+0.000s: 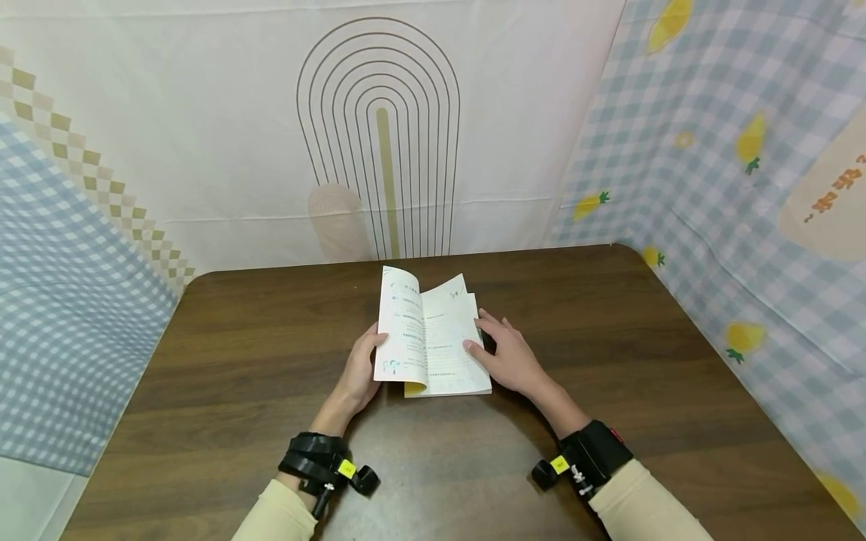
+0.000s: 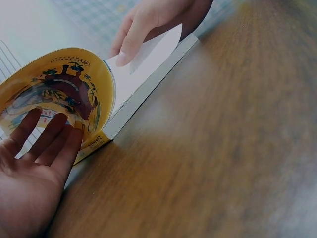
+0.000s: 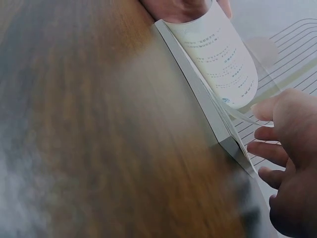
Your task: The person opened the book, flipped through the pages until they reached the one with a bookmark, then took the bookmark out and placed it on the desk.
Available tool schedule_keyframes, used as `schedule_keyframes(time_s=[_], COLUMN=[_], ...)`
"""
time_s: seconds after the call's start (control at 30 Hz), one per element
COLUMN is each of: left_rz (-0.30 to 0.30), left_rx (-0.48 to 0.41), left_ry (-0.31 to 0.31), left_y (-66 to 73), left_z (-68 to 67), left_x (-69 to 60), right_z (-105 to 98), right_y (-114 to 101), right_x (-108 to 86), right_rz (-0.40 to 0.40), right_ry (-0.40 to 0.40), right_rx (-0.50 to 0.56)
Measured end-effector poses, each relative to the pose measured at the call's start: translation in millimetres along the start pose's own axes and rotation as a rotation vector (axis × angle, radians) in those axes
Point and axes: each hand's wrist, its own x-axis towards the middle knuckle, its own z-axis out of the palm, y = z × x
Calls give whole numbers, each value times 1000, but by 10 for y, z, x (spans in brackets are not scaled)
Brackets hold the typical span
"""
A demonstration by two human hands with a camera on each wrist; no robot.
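Observation:
A thick paperback book (image 1: pixel 449 342) lies open near the middle of the table, with white printed pages and a yellow illustrated cover (image 2: pixel 74 89). My left hand (image 1: pixel 358 372) holds the raised left side, thumb on the printed page (image 1: pixel 401 323) and fingers behind against the cover. This front part curves upward, as the left wrist view shows. At the right side, my right hand (image 1: pixel 510 357) grips the page edges, its thumb on the page and its other fingers by the outer edge. In the right wrist view the right hand (image 3: pixel 292 158) is beside slightly lifted pages.
The dark wooden table (image 1: pixel 257 338) extends around the book on all sides. Behind it hangs a white cloth (image 1: pixel 223 150) with arch lines. Checked cloth (image 1: pixel 731 225) with yellow fruit prints hangs at the right, and blue checked cloth (image 1: pixel 61 300) at the left.

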Motion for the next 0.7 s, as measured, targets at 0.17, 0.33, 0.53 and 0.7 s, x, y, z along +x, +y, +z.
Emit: schedule_keyframes(time_s=[0.17,0.33,0.53,0.7], left_rz=[-1,-1,2,-2], left_rx=[3,6,9,14], left_ry=[-1,2,0,-4], left_y=[-1,-2,-4,-7], left_z=[2,0,-5,-11], left_x=[6,8,12,11], right_z=[-5,-2,2,10], right_y=[-23,-34,-48,-50], right_x=[-17,-25,-26,-31], right_rz=[-2,11,22,27], right_ry=[-4,-18,-26,-29], right_rx=[11,16,15,13])
